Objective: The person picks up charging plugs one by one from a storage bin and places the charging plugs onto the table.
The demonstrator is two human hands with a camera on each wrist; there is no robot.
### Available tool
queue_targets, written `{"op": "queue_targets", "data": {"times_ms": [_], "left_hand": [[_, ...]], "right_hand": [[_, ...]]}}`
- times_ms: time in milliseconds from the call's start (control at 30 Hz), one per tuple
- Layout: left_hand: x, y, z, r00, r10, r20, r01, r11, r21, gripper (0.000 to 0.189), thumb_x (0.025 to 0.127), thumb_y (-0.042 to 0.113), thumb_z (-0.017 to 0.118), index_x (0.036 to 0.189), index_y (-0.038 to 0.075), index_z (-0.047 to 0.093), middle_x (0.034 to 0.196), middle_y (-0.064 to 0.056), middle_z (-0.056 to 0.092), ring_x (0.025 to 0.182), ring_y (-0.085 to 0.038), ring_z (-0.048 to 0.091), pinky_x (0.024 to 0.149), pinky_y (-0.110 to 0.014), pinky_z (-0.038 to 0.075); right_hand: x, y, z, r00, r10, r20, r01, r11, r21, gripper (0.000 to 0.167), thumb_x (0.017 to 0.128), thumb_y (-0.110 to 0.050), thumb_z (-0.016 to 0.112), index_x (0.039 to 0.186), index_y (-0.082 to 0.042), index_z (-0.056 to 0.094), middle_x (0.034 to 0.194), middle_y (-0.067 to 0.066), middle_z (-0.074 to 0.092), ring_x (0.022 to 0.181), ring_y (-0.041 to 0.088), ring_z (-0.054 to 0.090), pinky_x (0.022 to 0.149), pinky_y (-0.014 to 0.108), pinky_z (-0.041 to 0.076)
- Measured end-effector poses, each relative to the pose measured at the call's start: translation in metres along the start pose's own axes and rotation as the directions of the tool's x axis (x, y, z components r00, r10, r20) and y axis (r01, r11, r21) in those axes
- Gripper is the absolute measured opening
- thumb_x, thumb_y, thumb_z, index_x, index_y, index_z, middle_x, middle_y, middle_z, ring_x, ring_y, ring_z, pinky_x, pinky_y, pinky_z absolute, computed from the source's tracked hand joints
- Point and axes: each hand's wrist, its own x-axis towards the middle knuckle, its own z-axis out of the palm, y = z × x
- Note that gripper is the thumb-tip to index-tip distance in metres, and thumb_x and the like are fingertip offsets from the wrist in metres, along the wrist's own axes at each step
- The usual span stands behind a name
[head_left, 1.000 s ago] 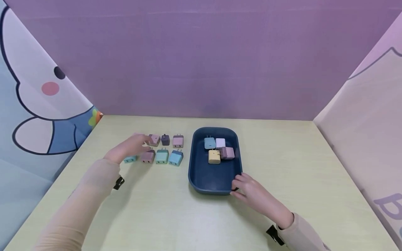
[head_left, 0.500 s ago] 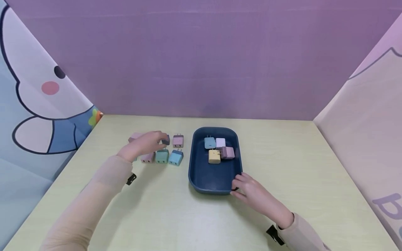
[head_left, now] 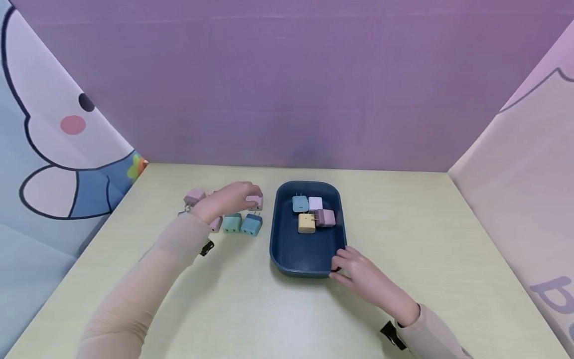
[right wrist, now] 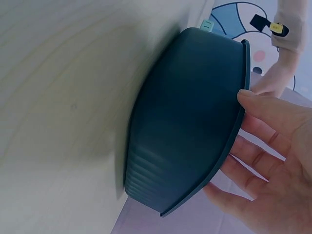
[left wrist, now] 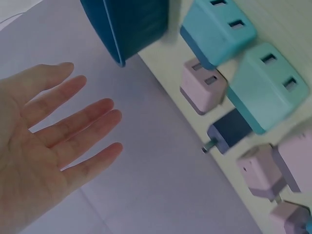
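Note:
My left hand (head_left: 228,200) hovers over the plug chargers on the left, fingers extended and holding nothing in the left wrist view. Nearest its fingertips is a pink charger (head_left: 255,202), partly covered in the head view. A blue charger (head_left: 251,226) and a green charger (head_left: 232,224) stand in front of it. The dark charger (left wrist: 229,130) shows only in the left wrist view. At the near right corner of a dark blue tray (head_left: 309,273), my right hand (head_left: 358,276) grips the rim, thumb on the outer wall and fingers over the edge.
Inside the tray lie a blue charger (head_left: 300,204), a white block (head_left: 315,203), a yellow charger (head_left: 307,224) and a pink-and-purple charger (head_left: 326,218). More pink chargers (head_left: 195,196) sit at the left, partly behind the left arm. A purple backdrop (head_left: 305,99) rises behind the table.
My left hand has moved rightward over the back row of chargers, from the left end to the pink one nearest the tray. The right hand and tray have stayed in place.

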Motion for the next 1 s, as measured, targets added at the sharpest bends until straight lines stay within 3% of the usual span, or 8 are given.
{"op": "queue_targets", "data": {"times_ms": [367, 633, 1000], "left_hand": [[0.026, 0.014, 0.005, 0.999, -0.023, 0.047, 0.023, 1.000, 0.006, 0.032, 0.089, 0.015, 0.052, 0.118, 0.004, 0.053, 0.118, -0.013, 0.054, 0.095, -0.020, 0.056, 0.084, -0.034, 0.044], [0.041, 0.027, 0.006, 0.998, -0.007, 0.065, 0.003, 0.998, 0.066, 0.030, 0.089, 0.017, 0.053, 0.116, 0.006, 0.056, 0.118, -0.009, 0.054, 0.107, -0.023, 0.051, 0.089, -0.035, 0.041], [0.060, 0.052, 0.010, 0.993, 0.043, 0.113, -0.053, 0.995, 0.087, 0.031, 0.089, 0.017, 0.051, 0.118, 0.006, 0.055, 0.119, -0.008, 0.054, 0.109, -0.020, 0.049, 0.090, -0.032, 0.041]], "right_hand": [[-0.001, 0.001, 0.000, 1.000, -0.004, -0.003, 0.004, 1.000, -0.003, 0.011, 0.075, -0.013, 0.068, 0.073, -0.013, 0.057, 0.073, -0.006, 0.050, 0.069, 0.008, 0.040, 0.059, 0.021, 0.041], [-0.001, 0.001, 0.000, 1.000, -0.011, -0.009, 0.011, 1.000, -0.001, 0.011, 0.075, -0.013, 0.068, 0.073, -0.013, 0.058, 0.073, -0.006, 0.050, 0.069, 0.008, 0.041, 0.059, 0.020, 0.041], [-0.002, 0.002, -0.001, 1.000, -0.019, -0.022, 0.019, 1.000, -0.006, 0.012, 0.074, -0.012, 0.069, 0.073, -0.012, 0.057, 0.073, -0.006, 0.050, 0.070, 0.008, 0.041, 0.058, 0.020, 0.041]]}}
